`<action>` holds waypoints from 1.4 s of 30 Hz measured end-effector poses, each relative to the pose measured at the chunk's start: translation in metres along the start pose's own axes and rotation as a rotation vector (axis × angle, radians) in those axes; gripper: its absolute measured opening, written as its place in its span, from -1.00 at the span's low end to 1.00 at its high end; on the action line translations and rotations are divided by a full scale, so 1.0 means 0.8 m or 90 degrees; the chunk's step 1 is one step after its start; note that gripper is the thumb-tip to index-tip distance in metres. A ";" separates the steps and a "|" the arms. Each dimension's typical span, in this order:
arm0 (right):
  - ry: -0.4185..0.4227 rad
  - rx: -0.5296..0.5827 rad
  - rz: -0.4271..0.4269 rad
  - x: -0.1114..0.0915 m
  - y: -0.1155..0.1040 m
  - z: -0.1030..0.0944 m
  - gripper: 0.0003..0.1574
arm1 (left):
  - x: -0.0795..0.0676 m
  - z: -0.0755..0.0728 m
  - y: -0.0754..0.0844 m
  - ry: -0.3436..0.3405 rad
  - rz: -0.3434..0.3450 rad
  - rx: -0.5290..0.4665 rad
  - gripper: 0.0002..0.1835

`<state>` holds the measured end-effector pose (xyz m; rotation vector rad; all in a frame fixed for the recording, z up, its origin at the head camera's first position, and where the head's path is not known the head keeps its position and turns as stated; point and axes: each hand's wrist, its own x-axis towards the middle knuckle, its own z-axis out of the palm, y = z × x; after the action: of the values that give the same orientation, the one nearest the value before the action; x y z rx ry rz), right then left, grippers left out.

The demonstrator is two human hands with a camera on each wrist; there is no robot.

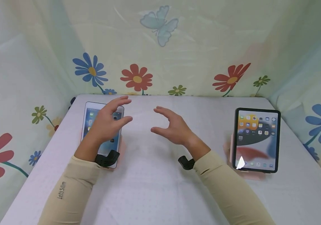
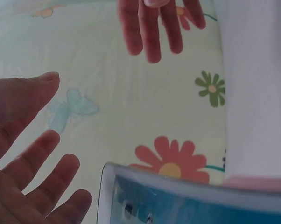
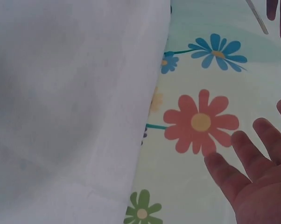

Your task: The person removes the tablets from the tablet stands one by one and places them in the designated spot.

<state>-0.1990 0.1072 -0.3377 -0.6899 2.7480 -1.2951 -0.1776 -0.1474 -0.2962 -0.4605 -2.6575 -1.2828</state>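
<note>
On the table [image 1: 152, 187], under a white cloth, the white tablet [image 1: 111, 147] is at L, propped on a pink stand [image 1: 123, 147]. It has a pale rim, rounded corners & a blue screen w/ small app icons; pt of it is hidden in the head view by the L hand [image 1: 107, 123] & wrist in front. L wrist view gives just its rim & a blue strip of screen along the bottom, near the hand, w/ a gap showing btwn. L hand is wide, thumb well off the fingers, fingertips aimed toward the middle. R hand [image 1: 174, 126] is wide too, thumb & fingers spread, turned toward the L one but apart from it, & well apart from both tablets. At R, the black tablet [image 1: 257, 140] sits taller than wide on another pink stand [image 1: 251, 175], tipped a bit: thick dark border, rows of icons up top, another row at the bottom, wallpaper in grey, orange, dark & reddish patches, plus a bright white glare low on its L side. Both arms have beige sleeves [image 1: 230, 190], w/ a black device [image 1: 108, 158] at the L wrist & a similar one at the R. Bkgd: pale curtain [image 1: 194, 47] w/ red, blue & green flowers & a light blue butterfly [image 1: 160, 25].
</note>
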 end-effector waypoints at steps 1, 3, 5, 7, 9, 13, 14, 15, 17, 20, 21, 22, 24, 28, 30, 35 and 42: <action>-0.003 0.008 -0.004 0.000 -0.001 0.002 -0.07 | -0.001 -0.004 -0.002 0.005 -0.003 0.001 -0.40; -0.009 0.027 -0.010 0.001 -0.003 0.005 -0.08 | -0.002 -0.012 -0.006 0.018 -0.011 0.002 -0.41; -0.013 0.040 -0.015 0.002 -0.006 0.008 -0.09 | -0.004 -0.021 -0.011 0.037 -0.014 0.003 -0.43; -0.015 0.053 -0.017 0.003 -0.009 0.010 -0.11 | -0.006 -0.030 -0.018 0.056 -0.012 0.010 -0.45; -0.018 0.052 -0.019 0.004 -0.012 0.013 -0.11 | -0.006 -0.038 -0.025 0.073 -0.005 0.021 -0.47; -0.035 0.021 -0.027 0.006 -0.016 0.020 -0.09 | -0.003 -0.048 -0.046 0.090 0.011 0.035 -0.48; -0.041 0.011 -0.031 0.007 -0.018 0.021 -0.08 | -0.003 -0.051 -0.051 0.095 0.013 0.035 -0.48; -0.046 0.004 -0.035 0.009 -0.019 0.024 -0.08 | -0.003 -0.053 -0.057 0.099 0.012 0.034 -0.48; -0.054 0.006 -0.038 0.011 -0.022 0.028 -0.08 | -0.003 -0.058 -0.067 0.107 0.005 0.021 -0.48; -0.060 0.019 -0.026 0.013 -0.027 0.034 -0.10 | -0.004 -0.063 -0.080 0.121 -0.015 -0.001 -0.49; -0.061 0.024 -0.019 0.014 -0.028 0.036 -0.11 | -0.004 -0.065 -0.084 0.126 -0.023 -0.007 -0.49; -0.061 0.028 -0.011 0.014 -0.029 0.037 -0.11 | -0.004 -0.067 -0.087 0.130 -0.031 -0.014 -0.50; -0.060 0.036 0.003 0.015 -0.029 0.040 -0.13 | -0.004 -0.069 -0.092 0.137 -0.043 -0.024 -0.50; -0.058 0.056 0.008 0.017 -0.030 0.045 -0.14 | -0.005 -0.073 -0.101 0.140 -0.064 -0.033 -0.49; -0.060 0.062 0.007 0.018 -0.031 0.047 -0.14 | -0.006 -0.075 -0.106 0.136 -0.077 -0.038 -0.48; -0.066 0.067 0.004 0.019 -0.034 0.049 -0.15 | -0.009 -0.079 -0.123 0.103 -0.109 -0.094 -0.48; -0.074 0.085 0.009 0.026 -0.039 0.058 -0.15 | -0.012 -0.082 -0.140 0.025 -0.181 -0.145 -0.51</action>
<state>-0.1960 0.0477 -0.3412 -0.7110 2.5446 -1.3730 -0.2062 -0.2668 -0.3406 -0.0823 -2.6257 -1.6660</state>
